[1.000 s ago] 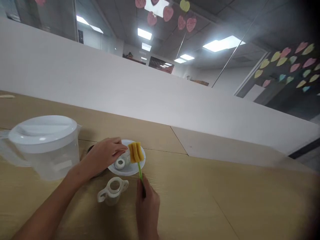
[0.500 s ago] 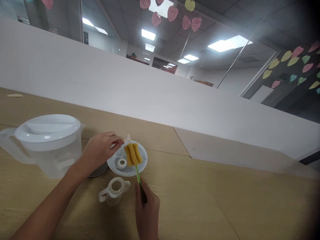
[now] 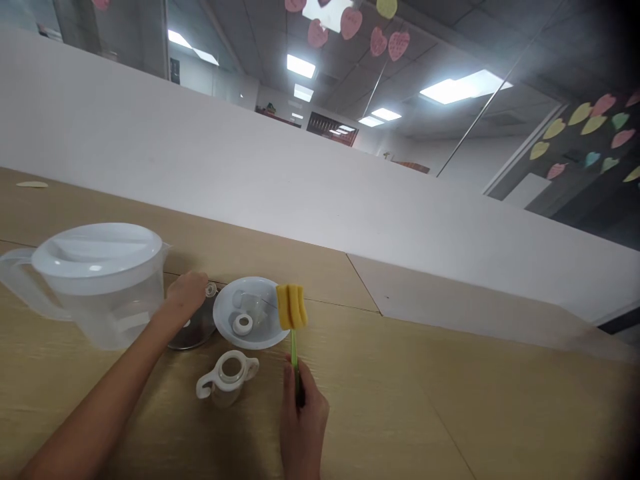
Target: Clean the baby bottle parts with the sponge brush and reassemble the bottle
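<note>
My left hand (image 3: 187,293) is closed at the fingertips on a small clear round piece (image 3: 211,289), too small to identify. It is over a dark round metal plate (image 3: 201,328), between the pitcher and the white bowl. In my right hand (image 3: 304,413) is a sponge bottle brush (image 3: 292,308), its yellow head up and its green handle in my fist. The brush head stands at the right rim of the white bowl (image 3: 273,339), which holds a white ring (image 3: 243,325) and a clear cup-like part (image 3: 254,307). Nearer me stands a small clear bottle with a two-handled white collar (image 3: 229,380).
A large translucent pitcher (image 3: 113,307) with a white lid stands at the left, its handle outward. Behind the wooden table (image 3: 400,400) runs a low white partition (image 3: 240,180). A pale paper piece (image 3: 32,185) lies at the far left.
My left hand has moved left from above the bowl to the dark plate, carrying the small clear piece. The bottle brush has shifted right, away from over the bowl's middle.
</note>
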A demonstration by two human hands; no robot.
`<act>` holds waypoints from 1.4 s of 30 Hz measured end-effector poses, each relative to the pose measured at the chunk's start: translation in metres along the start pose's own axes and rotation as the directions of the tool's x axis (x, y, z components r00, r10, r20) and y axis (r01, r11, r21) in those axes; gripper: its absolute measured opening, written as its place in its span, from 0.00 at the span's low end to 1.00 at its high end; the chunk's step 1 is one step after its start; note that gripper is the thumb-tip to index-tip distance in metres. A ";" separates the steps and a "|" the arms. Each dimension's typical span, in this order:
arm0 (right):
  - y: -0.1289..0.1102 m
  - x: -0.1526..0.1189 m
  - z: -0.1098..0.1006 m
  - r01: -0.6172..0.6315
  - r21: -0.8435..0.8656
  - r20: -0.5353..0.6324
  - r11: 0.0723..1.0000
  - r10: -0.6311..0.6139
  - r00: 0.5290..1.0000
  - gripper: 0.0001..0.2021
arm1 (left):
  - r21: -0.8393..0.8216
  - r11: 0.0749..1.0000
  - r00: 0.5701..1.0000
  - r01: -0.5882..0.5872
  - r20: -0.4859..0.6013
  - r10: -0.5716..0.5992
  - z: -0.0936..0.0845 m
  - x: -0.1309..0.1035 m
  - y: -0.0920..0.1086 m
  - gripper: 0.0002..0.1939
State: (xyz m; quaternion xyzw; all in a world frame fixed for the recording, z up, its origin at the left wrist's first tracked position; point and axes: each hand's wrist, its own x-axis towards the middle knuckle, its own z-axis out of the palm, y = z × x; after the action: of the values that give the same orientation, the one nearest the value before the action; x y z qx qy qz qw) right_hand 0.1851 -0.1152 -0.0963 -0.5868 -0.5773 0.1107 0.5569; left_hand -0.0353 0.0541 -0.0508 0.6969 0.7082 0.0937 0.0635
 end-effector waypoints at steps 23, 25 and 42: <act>0.020 -0.004 -0.001 0.018 -0.104 0.006 0.994 -0.017 1.000 0.24 | -0.199 0.902 0.923 -0.383 -0.041 0.382 0.049 -0.002 0.055 0.23; 0.027 -0.005 0.000 0.012 -0.121 0.004 0.993 -0.012 1.000 0.25 | -0.247 0.893 0.925 -0.377 -0.058 0.375 0.051 0.000 0.055 0.22; 0.055 -0.016 0.016 0.212 -0.280 -0.060 0.936 -0.237 0.970 0.22 | -0.980 0.160 0.921 -0.121 -0.051 0.385 -0.002 -0.038 0.081 0.24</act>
State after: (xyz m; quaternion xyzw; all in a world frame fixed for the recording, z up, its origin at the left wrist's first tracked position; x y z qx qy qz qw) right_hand 0.1988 -0.1035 -0.1531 -0.5922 -0.6239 -0.0611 0.5063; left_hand 0.0438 0.0171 -0.0324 0.6145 0.3519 0.4510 0.5433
